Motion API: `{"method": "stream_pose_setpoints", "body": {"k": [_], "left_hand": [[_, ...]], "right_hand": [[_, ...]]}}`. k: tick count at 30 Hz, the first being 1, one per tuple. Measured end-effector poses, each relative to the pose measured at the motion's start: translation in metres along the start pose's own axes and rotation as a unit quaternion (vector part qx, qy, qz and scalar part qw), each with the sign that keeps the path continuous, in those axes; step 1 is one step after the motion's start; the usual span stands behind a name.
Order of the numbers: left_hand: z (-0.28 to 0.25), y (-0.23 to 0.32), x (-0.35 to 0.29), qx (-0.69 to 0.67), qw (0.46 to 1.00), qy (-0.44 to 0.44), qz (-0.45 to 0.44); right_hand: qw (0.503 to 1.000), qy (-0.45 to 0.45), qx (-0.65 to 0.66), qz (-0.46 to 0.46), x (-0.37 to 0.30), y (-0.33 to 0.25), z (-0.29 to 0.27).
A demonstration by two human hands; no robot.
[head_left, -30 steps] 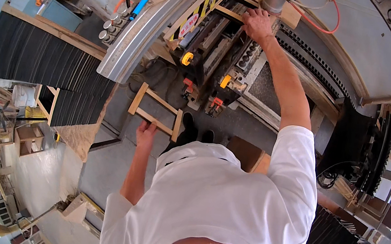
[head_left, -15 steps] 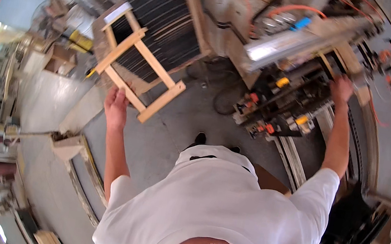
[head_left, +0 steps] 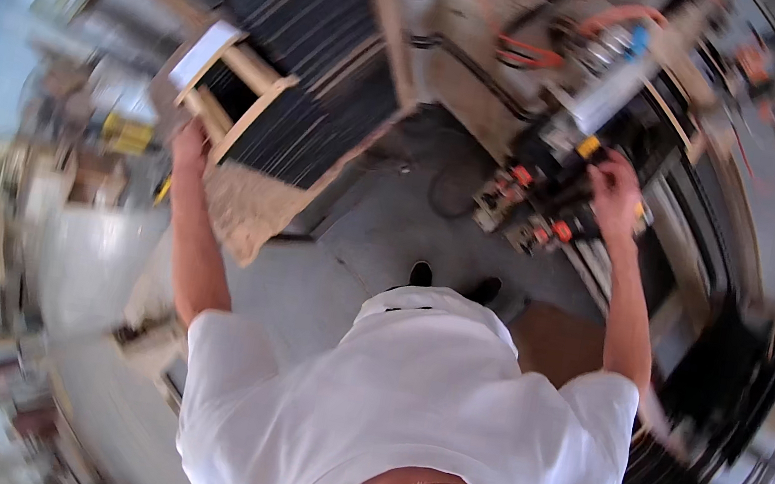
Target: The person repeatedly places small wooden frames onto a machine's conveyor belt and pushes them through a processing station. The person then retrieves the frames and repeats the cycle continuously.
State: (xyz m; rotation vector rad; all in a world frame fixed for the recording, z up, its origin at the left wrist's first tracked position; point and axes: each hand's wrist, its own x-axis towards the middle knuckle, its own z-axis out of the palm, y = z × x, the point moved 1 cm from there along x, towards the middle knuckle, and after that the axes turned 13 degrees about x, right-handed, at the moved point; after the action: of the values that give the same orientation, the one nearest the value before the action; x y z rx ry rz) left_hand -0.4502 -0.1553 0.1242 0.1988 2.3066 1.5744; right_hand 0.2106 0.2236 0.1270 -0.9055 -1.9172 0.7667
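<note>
At the far left, my left hand (head_left: 190, 144) is closed on the near end of a light wooden frame (head_left: 254, 114). The frame has long rails joined by crosspieces and is held over a dark, streaked panel surface, with a white patch (head_left: 203, 54) at its far end. My right hand (head_left: 618, 194) is over the machine (head_left: 558, 172) on the right, beside a yellow-marked part. Its thumb and fingers look bent and a little apart, with nothing visible between them. Motion softens the finger outlines. Pale wooden strips (head_left: 671, 119) sit in the machine beyond this hand.
The dark panel surface (head_left: 329, 98) has a wooden edge, and a brown torn sheet (head_left: 257, 208) hangs at its near corner. Orange hoses (head_left: 536, 54) run behind the machine. Black bristly material (head_left: 719, 402) stands at the right. My shoes (head_left: 421, 273) are on the grey floor.
My left hand has carried the wooden frame away to the left, toward the dark panel surface. My right hand has left the wooden strips and come left across the machine. The view has turned slightly.
</note>
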Motion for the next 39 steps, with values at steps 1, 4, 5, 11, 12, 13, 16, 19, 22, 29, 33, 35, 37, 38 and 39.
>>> {"method": "stream_pose_setpoints", "body": {"k": [1,4,5,11,12,13,16,19,22,29,33,35,37,38,39], "left_hand": [[0.004,0.0,0.009,0.051,0.998,-0.01,0.023],[-0.019,-0.014,0.017,0.256,0.958,0.03,0.128],[-0.03,-0.01,0.015,0.344,0.917,0.094,0.177],[0.073,0.098,-0.145,0.415,0.829,0.062,0.368],[0.075,0.086,-0.135,0.431,0.794,0.011,0.427],[0.09,0.091,-0.151,0.417,0.825,-0.066,0.377],[0.093,0.073,-0.122,0.491,0.765,-0.002,0.417],[0.099,0.07,-0.116,0.447,0.823,-0.013,0.35],[0.103,0.069,-0.11,0.454,0.813,-0.015,0.365],[0.109,0.064,-0.099,0.502,0.772,-0.013,0.39],[0.101,0.074,-0.084,0.525,0.761,-0.002,0.38],[0.117,0.078,-0.101,0.545,0.744,0.044,0.384],[0.141,0.077,-0.138,0.573,0.708,0.153,0.384],[0.15,0.077,-0.157,0.57,0.697,0.185,0.395],[0.157,0.076,-0.177,0.565,0.685,0.219,0.404]], "right_hand": [[1.0,0.007,-0.015,-0.003,-0.018,0.014,-0.003],[0.996,0.042,-0.011,0.079,-0.054,0.005,0.0],[0.997,0.056,0.007,0.058,-0.067,0.013,0.002],[0.976,0.153,0.017,0.156,-0.132,0.018,-0.033],[0.972,0.169,0.032,0.162,-0.14,0.018,-0.036],[0.97,0.175,0.025,0.167,-0.148,0.021,-0.039],[0.967,0.185,-0.003,0.174,-0.169,0.021,-0.065],[0.959,0.209,-0.005,0.192,-0.195,0.021,-0.1],[0.941,0.248,-0.035,0.228,-0.229,0.03,-0.139],[0.88,0.348,-0.12,0.3,-0.327,0.051,-0.239],[0.842,0.312,-0.298,0.324,-0.392,0.05,-0.277],[0.816,0.286,-0.371,0.338,-0.42,0.046,-0.282],[0.796,0.268,-0.383,0.384,-0.437,0.035,-0.277],[0.792,0.264,-0.354,0.422,-0.442,0.028,-0.273],[0.787,0.258,-0.322,0.458,-0.446,0.024,-0.269]]}}
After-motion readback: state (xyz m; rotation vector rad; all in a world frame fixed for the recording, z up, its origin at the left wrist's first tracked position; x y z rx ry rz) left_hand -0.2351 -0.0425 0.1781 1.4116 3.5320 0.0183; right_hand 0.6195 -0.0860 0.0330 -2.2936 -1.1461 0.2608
